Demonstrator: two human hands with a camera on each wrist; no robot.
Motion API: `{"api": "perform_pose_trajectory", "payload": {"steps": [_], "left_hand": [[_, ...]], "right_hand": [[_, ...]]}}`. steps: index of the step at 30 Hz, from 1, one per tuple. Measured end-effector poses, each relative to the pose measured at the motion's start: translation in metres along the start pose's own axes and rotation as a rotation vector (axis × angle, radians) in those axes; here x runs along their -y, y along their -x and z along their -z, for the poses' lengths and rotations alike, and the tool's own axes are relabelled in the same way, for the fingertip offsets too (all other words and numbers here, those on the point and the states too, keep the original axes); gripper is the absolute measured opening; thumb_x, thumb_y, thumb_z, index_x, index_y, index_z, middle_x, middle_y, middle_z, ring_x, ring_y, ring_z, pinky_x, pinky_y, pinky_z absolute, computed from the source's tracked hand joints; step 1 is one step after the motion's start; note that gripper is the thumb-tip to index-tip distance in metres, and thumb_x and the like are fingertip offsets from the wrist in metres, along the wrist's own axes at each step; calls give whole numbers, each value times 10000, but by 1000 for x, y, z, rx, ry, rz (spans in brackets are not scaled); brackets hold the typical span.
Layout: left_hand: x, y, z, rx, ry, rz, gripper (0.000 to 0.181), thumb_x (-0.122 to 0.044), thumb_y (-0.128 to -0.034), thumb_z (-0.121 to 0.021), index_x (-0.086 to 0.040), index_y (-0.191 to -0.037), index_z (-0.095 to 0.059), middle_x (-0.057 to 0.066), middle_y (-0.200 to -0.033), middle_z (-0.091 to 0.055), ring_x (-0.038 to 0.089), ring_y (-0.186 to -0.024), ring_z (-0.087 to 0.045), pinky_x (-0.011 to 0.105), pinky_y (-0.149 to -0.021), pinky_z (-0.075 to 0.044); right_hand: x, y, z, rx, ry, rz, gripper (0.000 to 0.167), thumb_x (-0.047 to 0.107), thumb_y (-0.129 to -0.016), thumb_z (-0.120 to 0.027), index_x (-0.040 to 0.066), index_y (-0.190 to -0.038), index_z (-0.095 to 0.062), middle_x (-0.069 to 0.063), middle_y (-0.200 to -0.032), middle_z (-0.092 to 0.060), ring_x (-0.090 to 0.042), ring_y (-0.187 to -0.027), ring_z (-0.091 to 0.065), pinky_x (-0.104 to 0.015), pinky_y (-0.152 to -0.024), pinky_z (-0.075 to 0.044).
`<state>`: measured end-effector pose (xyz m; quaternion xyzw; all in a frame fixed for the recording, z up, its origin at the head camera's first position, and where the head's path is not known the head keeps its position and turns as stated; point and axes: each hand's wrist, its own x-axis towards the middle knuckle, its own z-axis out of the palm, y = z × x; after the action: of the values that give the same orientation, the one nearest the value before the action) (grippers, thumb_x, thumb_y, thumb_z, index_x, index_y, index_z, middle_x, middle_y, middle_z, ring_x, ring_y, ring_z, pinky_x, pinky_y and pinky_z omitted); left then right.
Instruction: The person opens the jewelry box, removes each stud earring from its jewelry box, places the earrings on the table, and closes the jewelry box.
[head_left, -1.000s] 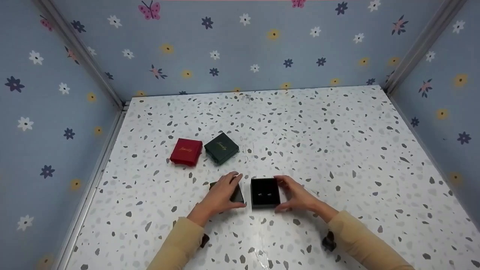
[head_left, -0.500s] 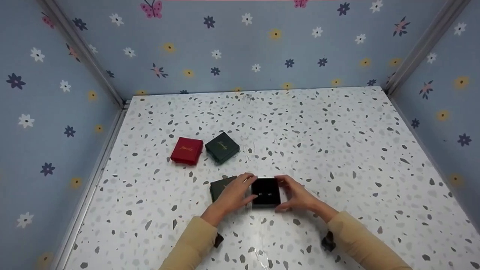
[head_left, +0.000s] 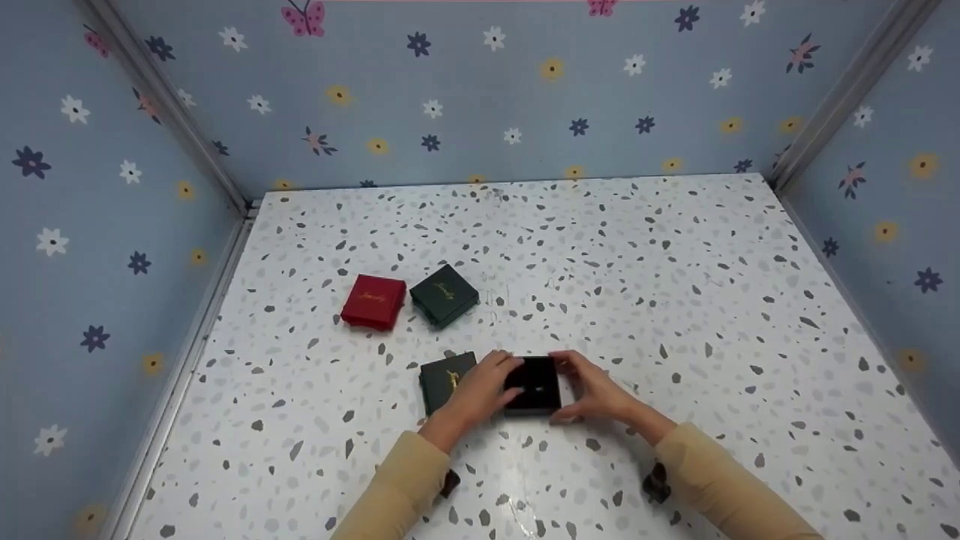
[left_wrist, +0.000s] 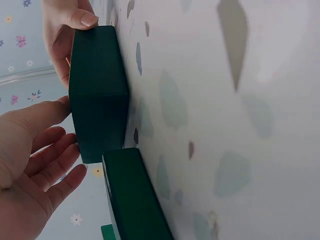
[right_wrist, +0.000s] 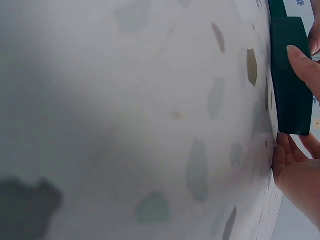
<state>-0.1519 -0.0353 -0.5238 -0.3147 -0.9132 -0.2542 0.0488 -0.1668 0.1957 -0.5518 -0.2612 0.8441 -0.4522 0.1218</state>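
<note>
A dark green jewelry box (head_left: 532, 411) stands uncovered on the table, its black insert (head_left: 536, 369) facing up. One small shiny piece (head_left: 539, 389) shows on the insert. My right hand (head_left: 594, 388) grips the box's right side, thumb on the near side and fingers at the far side. From the left, my left hand (head_left: 484, 390) reaches over the box's left edge, thumb and fingers apart. In the left wrist view, this hand's thumb (left_wrist: 50, 112) is at the box's upper edge. A green lid with gold lettering (head_left: 441, 375) lies left of the box, partly hidden by the left hand.
Farther back on the speckled white table (head_left: 637, 262) are a red box (head_left: 374, 302) and another dark green box (head_left: 445, 295), both covered and side by side. Flower-patterned walls (head_left: 480, 97) enclose the back and sides.
My left hand has moved right, off the green lid and over the left edge of the uncovered box, hiding one shiny piece. My right hand has kept its grip in place.
</note>
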Motion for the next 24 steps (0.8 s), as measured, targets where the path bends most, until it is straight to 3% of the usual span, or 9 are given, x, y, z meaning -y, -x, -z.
{"api": "perform_pose_trajectory", "payload": {"steps": [12,19,24], "left_hand": [[0,-4,-7,38,31,24,279,-171,-793,-658,-27,-1026,-605,61,-989,-563,189,-940,-517,286,-843,-419],[2,-5,-10,49,48,29,220,-146,-776,-673,-38,-962,-627,43,-944,-581,177,-903,-534,275,-813,-427],[2,-4,-10,56,86,40,195,-124,-774,-672,-37,-946,-641,45,-933,-583,176,-901,-536,270,-820,-426]], "right_hand": [[0,0,0,-1,8,5,945,259,-502,-852,53,-1281,-359,-49,-1133,-512,-179,-1053,-479,-348,-939,-352],[39,4,8,21,-65,11,885,53,-547,-825,-94,-1263,-327,-229,-1142,-489,-360,-1065,-460,-459,-953,-308],[41,5,9,26,-64,11,879,54,-554,-821,-96,-1264,-325,-227,-1142,-487,-361,-1062,-457,-455,-951,-307]]}}
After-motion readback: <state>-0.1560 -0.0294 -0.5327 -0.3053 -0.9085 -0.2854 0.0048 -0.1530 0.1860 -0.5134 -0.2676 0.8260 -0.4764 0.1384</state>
